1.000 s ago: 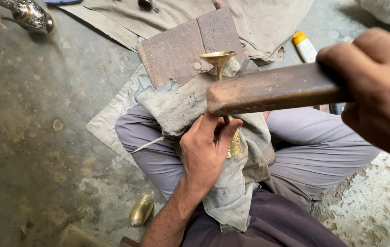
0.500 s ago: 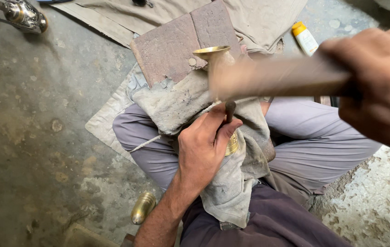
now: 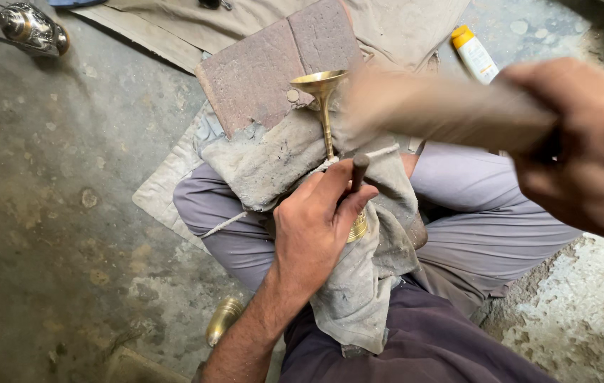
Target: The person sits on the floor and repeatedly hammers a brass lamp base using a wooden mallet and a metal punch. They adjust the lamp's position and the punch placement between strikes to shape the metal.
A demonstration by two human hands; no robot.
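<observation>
My right hand (image 3: 585, 142), clenched on the wooden mallet (image 3: 444, 110), has swung toward 9 o'clock, now blurred above the punch (image 3: 359, 169) my left hand (image 3: 312, 227) grips against the brass stem (image 3: 327, 131).

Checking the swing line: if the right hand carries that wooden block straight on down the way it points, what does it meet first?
Most likely the dark punch that the left hand holds upright against the brass goblet-shaped piece. The right hand grips the blurred wooden block just above it. Depth is unclear, so it might touch the goblet's rim first.
</observation>
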